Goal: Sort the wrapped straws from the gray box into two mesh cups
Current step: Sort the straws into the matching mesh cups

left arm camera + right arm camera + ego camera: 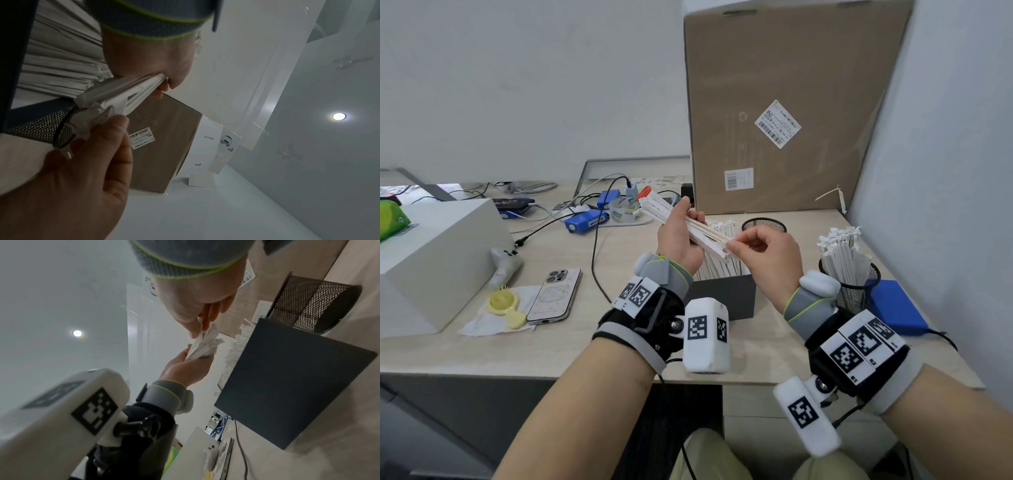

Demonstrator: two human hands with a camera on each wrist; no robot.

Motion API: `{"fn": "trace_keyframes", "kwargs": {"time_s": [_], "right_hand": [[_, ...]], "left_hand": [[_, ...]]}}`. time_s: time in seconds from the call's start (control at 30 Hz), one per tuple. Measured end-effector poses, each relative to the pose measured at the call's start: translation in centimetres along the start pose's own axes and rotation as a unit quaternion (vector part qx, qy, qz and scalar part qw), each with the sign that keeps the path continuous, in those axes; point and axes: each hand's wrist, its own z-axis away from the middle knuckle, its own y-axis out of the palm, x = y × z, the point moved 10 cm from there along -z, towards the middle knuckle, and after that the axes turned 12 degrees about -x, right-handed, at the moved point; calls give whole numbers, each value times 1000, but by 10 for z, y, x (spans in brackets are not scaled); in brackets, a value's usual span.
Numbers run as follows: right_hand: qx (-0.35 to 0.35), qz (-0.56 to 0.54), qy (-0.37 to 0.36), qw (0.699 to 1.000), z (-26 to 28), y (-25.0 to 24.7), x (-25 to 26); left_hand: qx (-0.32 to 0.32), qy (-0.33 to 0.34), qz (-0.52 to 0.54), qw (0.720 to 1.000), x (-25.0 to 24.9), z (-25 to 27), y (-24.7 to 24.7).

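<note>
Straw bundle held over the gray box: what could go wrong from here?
1. The left hand grips the straw bundle only near its middle while the right hand pinches one end; pulling one straw could drag its neighbours out, perhaps onto the table.
2. The near cup looks packed with straws, so more may catch or spill.
3. The far cup sits behind the gray box; a reach there could brush the upright straws.
</note>
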Motion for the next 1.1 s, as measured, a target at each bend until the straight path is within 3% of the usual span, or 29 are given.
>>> {"fn": "trace_keyframes", "kwargs": {"time_s": [0.3,0.47,0.63,0.77,0.9,1.1], "right_hand": [[61,85,-37,994,7,12,0],[58,75,-28,995,3,6,-1],[64,16,62,996,-12,-13,-23],[8,-79,142,987,-30,-39,-34],[-13,-134,184,974,-43,-33,-29],[10,-128,173,976,-36,5,-9]], "left_hand": [[-3,6,24,1000,-3,1,0],[-8,14,22,1000,-11,2,-1],[-30,30,40,998,-33,-9,-11],[-44,40,13,998,-41,-21,-23],[-11,23,-37,999,-14,-14,-15],[111,33,-172,978,27,19,22]]}}
